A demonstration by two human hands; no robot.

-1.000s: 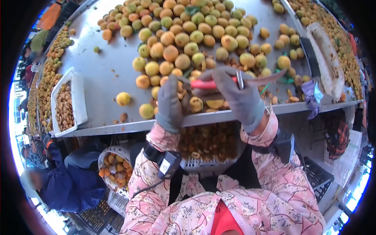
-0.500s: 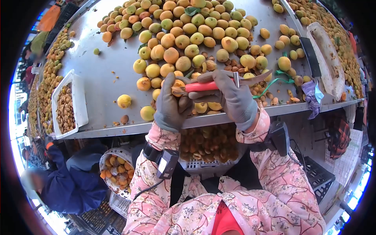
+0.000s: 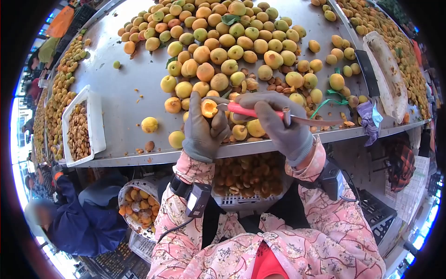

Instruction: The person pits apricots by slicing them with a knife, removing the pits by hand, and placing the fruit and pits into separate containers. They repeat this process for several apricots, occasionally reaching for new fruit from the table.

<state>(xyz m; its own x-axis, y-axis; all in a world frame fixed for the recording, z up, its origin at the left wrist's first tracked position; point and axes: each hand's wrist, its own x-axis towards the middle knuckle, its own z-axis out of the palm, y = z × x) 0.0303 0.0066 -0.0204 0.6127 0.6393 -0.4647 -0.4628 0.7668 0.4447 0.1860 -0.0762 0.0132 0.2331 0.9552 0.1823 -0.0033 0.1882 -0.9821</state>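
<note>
My gloved left hand point(image 3: 204, 128) is closed around a cut apricot point(image 3: 209, 108), its orange hollow facing up with no stone visible in it. Just right of the fruit, my gloved right hand point(image 3: 283, 123) grips a red-handled pitting knife point(image 3: 248, 110). A small metal hook on one end points at the apricot, apparently just apart from it. The knife's blade sticks out to the right beyond my fingers. Beyond both hands a pile of whole apricots point(image 3: 218, 56) covers the metal table point(image 3: 116, 118). Loose apricot stones point(image 3: 277, 87) lie among the fruit.
A white tray of stones point(image 3: 78, 135) stands at the left table edge. Below the edge sits a crate of apricot pieces point(image 3: 248, 179), with a bucket of fruit point(image 3: 139, 204) to its left. A person in dark blue point(image 3: 88, 218) is at lower left. A purple cloth point(image 3: 368, 122) hangs at right.
My right hand has moved right and slightly down, drawing the pitting knife off the apricot. The fruit in my left hand has turned upward, showing its hollow.
</note>
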